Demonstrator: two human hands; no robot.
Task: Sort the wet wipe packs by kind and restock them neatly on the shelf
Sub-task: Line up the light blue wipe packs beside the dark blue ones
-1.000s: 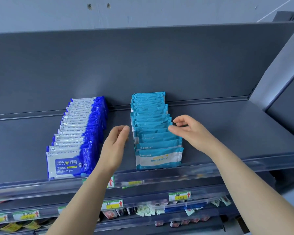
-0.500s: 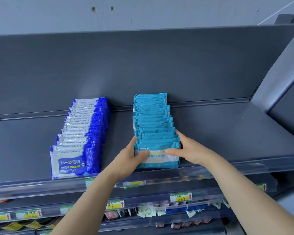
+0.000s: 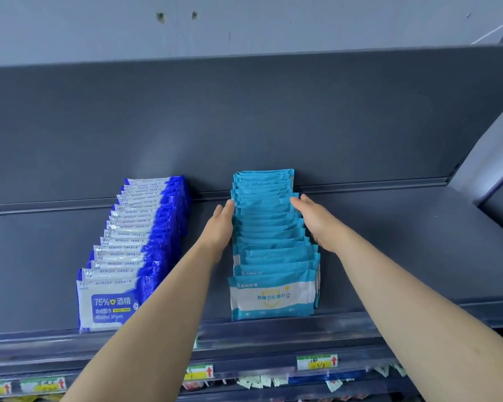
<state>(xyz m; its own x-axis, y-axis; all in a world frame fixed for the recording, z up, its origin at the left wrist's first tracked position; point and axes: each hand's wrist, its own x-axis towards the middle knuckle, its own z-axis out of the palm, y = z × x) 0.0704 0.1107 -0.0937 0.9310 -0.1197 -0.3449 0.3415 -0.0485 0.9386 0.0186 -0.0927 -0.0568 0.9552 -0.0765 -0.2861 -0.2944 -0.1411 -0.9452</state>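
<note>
While flat, hands (image 3: 219, 224) against teal packs (image 3: 269, 227).

One view only: head-worn wide-angle cam in front of the shelf (image 3: 389, 250), facing it head-on, pitched slightly down. Close in (shelf fills most of frame). Wall (image 3: 273, 24) along top edge, lower shelves (image 3: 302, 390) at bottom edge.

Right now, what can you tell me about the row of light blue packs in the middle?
The row of light blue, crinkly plastic wet wipe packs stands on edge, one behind another, from the front lip of the dark grey metal shelf to its back wall. The front pack has a white band with a yellow shield. The left hand and right hand press against its sides with straight fingers.
</note>
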